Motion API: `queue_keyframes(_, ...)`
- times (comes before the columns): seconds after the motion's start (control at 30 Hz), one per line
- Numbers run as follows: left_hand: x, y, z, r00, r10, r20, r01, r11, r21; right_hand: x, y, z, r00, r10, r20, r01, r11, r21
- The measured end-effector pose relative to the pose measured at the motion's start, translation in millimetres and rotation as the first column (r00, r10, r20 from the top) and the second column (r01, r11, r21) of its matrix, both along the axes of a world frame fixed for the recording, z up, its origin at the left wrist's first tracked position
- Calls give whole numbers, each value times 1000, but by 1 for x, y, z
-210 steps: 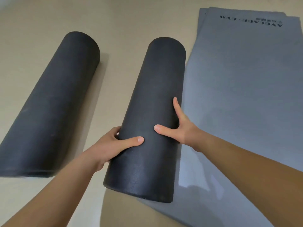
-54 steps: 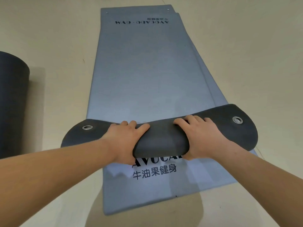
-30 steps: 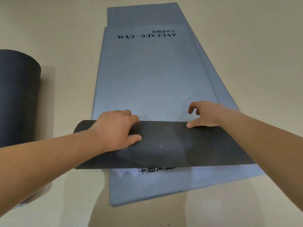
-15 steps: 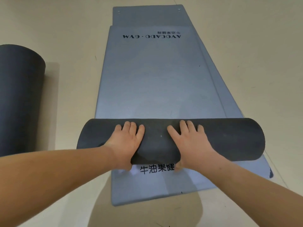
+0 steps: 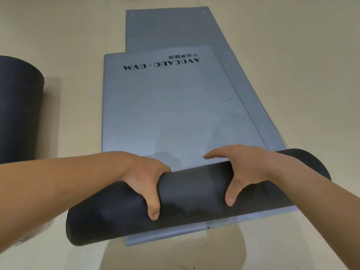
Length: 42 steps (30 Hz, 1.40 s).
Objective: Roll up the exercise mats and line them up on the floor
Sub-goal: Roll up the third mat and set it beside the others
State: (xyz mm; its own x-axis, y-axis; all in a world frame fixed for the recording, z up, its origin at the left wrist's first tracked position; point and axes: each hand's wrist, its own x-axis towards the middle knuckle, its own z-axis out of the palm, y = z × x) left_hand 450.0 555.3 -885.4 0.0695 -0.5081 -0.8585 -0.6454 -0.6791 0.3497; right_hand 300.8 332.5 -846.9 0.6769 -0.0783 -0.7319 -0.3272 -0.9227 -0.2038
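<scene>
A grey-blue exercise mat (image 5: 175, 114) printed "AVOCADO GYM" lies flat, with its near end wound into a black roll (image 5: 194, 191) that runs slanted across the lower view. My left hand (image 5: 144, 178) grips the roll left of its middle, fingers over the far side and thumb on the near side. My right hand (image 5: 241, 168) holds it right of the middle, thumb down the near face and fingers reaching over the top toward the flat part. A second grey-blue mat (image 5: 165, 26) lies flat underneath and shows at the far end, the right side and the near edge.
A finished black mat roll (image 5: 17, 110) lies on the beige floor (image 5: 292, 55) at the left, lengthwise away from me. Bare floor surrounds the mats on the right and beyond them.
The roll has grown and moved farther along the mat, and now lies slanted. Both hands shifted from pressing on top to gripping with thumbs on the near face. The top mat's far edge slid nearer.
</scene>
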Motion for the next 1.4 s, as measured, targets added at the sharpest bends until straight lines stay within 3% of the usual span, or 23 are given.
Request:
queue_keyframes(0.13, 42, 15, -15, 965, 241, -101, -245, 969, -27, -1, 16, 8, 944, 100, 313, -6, 957, -290)
queue_keyframes(0.2, 63, 22, -15, 958, 287, -15, -288, 954, -88, -3, 32, 7, 943, 115, 314, -3, 942, -335)
queue_keyframes(0.3, 79, 29, -14, 944, 301, 136, -272, 942, -195, -5, 47, -3, 978, 123, 166, -69, 951, -300)
queue_keyframes(0.37, 77, 31, -8, 922, 280, 269, -206, 940, -271, 2, 42, -10, 984, 125, 123, -83, 949, -304)
queue_keyframes(0.43, 68, 28, 3, 850, 214, 482, -41, 938, -345, 12, 34, -18, 973, 160, 165, -95, 934, -346)
queue_keyframes(0.5, 49, 22, 16, 722, 102, 684, 166, 935, -315, 26, 25, -21, 969, 160, 188, -86, 932, -351)
queue_keyframes(0.57, 23, 16, 23, 663, 14, 749, 273, 926, -259, 45, 17, -18, 978, 110, 175, -51, 949, -312)
queue_keyframes(0.7, -19, 21, 1, 691, -104, 715, 313, 935, -166, 79, 6, -17, 983, 53, 175, -4, 963, -268)
queue_keyframes(0.8, -16, 35, -23, 742, -10, 670, 231, 942, -242, 93, 11, -15, 968, 41, 248, 49, 937, -347)
queue_keyframes(0.9, -7, 39, -42, 727, 16, 686, 238, 932, -274, 92, 20, -8, 945, 83, 316, 52, 917, -396)
queue_keyframes(1.07, 7, 30, -58, 636, -42, 770, 281, 942, -181, 74, 32, -25, 988, 136, 79, -93, 913, -398)
queue_keyframes(1.13, 15, 28, -59, 614, -22, 789, 251, 953, -169, 71, 34, -43, 981, 169, 95, -103, 867, -487)
queue_keyframes(1.23, 26, 26, -55, 644, 39, 764, 175, 965, -197, 69, 30, -63, 952, 252, 176, -104, 803, -587)
queue_keyframes(1.4, 42, 17, -36, 709, 52, 703, 167, 957, -238, 78, 15, -47, 920, 319, 226, -147, 818, -557)
